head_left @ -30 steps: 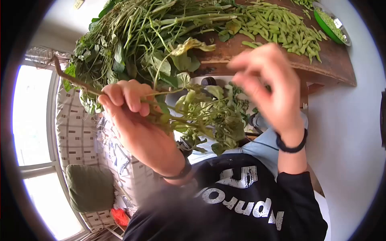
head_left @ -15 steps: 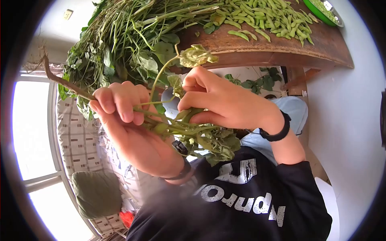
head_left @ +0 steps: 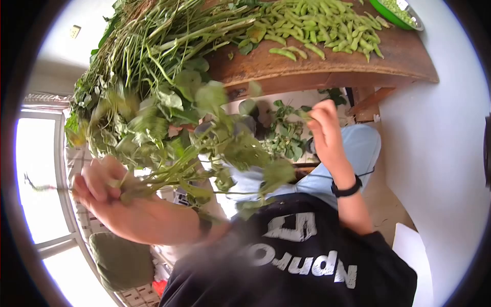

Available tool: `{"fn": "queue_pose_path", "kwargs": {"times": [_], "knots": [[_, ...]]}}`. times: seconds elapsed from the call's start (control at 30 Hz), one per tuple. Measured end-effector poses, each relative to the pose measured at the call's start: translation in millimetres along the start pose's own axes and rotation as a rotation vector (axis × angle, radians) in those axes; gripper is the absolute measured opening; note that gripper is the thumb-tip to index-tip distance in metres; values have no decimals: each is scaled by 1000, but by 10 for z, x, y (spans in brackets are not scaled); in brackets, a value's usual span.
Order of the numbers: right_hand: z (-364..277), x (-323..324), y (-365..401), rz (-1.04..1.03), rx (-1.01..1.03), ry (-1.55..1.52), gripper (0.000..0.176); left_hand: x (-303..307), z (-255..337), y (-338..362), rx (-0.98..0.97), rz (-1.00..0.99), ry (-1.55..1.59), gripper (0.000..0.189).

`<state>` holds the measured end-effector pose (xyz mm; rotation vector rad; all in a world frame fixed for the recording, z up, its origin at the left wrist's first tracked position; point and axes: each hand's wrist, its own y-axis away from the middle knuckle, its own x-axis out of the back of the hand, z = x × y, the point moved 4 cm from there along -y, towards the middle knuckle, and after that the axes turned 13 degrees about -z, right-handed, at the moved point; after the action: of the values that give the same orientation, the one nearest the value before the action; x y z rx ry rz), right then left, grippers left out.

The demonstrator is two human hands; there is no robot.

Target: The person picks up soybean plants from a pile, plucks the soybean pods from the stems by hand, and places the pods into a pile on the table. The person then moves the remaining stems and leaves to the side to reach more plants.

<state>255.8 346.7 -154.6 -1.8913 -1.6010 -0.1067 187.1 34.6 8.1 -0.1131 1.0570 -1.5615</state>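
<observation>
A leafy bean plant (head_left: 230, 148), blurred by motion, spreads across the middle of the view. My left hand (head_left: 138, 204) is wrapped round its stem at the lower left, with the root end sticking out towards the window. My right hand (head_left: 327, 135) is raised to the right of the leaves, apart from the plant. Its fingers are pinched together on a small green piece that looks like a pod (head_left: 305, 114). Behind the held plant, a big heap of cut stalks and leaves (head_left: 148, 61) covers the left part of the wooden table (head_left: 409, 56).
Loose green pods (head_left: 327, 25) lie on the table's far side, near a green-rimmed bowl (head_left: 391, 18) of shelled beans. Leaves (head_left: 286, 135) lie on the floor below the table. A green cushion (head_left: 120, 261) rests on a seat by the window.
My left hand has moved left and down with the plant, whose leaves now spread out. My right hand has left the stem and moved right, holding a small green piece.
</observation>
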Motion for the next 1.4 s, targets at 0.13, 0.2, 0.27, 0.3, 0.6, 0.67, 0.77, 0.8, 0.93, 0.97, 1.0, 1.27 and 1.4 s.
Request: {"fn": "queue_pose_path", "kwargs": {"times": [0.13, 0.2, 0.27, 0.3, 0.6, 0.67, 0.77, 0.8, 0.93, 0.97, 1.0, 1.27, 1.4], "knots": [[-537, 634, -279, 291, 160, 164, 15, -477, -437, 188, 211, 73, -302, 20], [-701, 803, -600, 382, 267, 368, 18, -483, -578, 214, 266, 20, -129, 20], [-689, 845, -1022, 366, 338, 730, 29, -588, -613, 221, 293, 20, -97, 20], [-465, 797, -1251, 345, 364, 812, 35, -626, -590, 216, 283, -8, 8, 19], [-650, 153, -460, -202, 124, -81, 28, -568, -522, 168, 162, -92, 462, 24], [-650, 140, -341, -150, 118, -178, 23, -575, -535, 175, 185, -96, 497, 26], [-761, 169, -204, -164, 114, -284, 29, -548, -566, 175, 207, -111, 496, 23], [-814, 107, -185, -160, 151, -275, 33, -546, -574, 174, 207, -130, 454, 20], [-836, 37, -92, -359, 109, -320, 58, -616, -600, 202, 203, -91, 506, 20], [-800, 11, -71, -476, 83, -265, 59, -620, -600, 208, 215, -103, 518, 20], [-777, 18, -60, -465, 145, -197, 56, -623, -594, 214, 227, -115, 526, 21], [-1285, -30, -52, -68, 308, 279, 35, -695, -564, 274, 178, -141, 286, 23], [-1156, -138, -78, -71, 331, 372, 14, -772, -544, 316, 147, -116, 227, 24]]}}
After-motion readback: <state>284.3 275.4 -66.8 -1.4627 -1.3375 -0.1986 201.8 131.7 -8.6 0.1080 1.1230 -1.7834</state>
